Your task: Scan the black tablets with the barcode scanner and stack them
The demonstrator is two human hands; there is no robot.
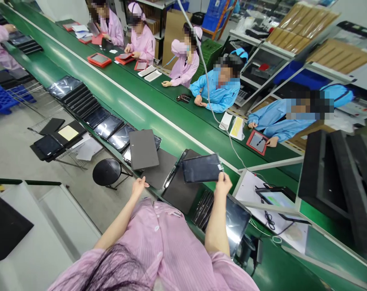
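Note:
My right hand (223, 184) is closed on the right end of a black tablet (200, 169), which has a dark glossy screen and a small white label by my fingers. It is held above a dark grey foam sheet (179, 196) on the near side of the bench. My left hand (139, 186) is near the bench edge with its fingers loosely apart, beside the corner of another grey sheet (159, 167). I see nothing held in it. Just beyond, a grey rectangular panel (143, 149) lies over a row of tablets. Upright tablets (204, 210) are packed beside my right forearm.
A green conveyor line (135, 109) runs diagonally across. Tablets (109, 126) lie along its near edge. A black round stool (107, 171) stands at left. On the right are a metal frame, cables and a lit tablet (275, 200). Co-workers (221, 87) sit across the line.

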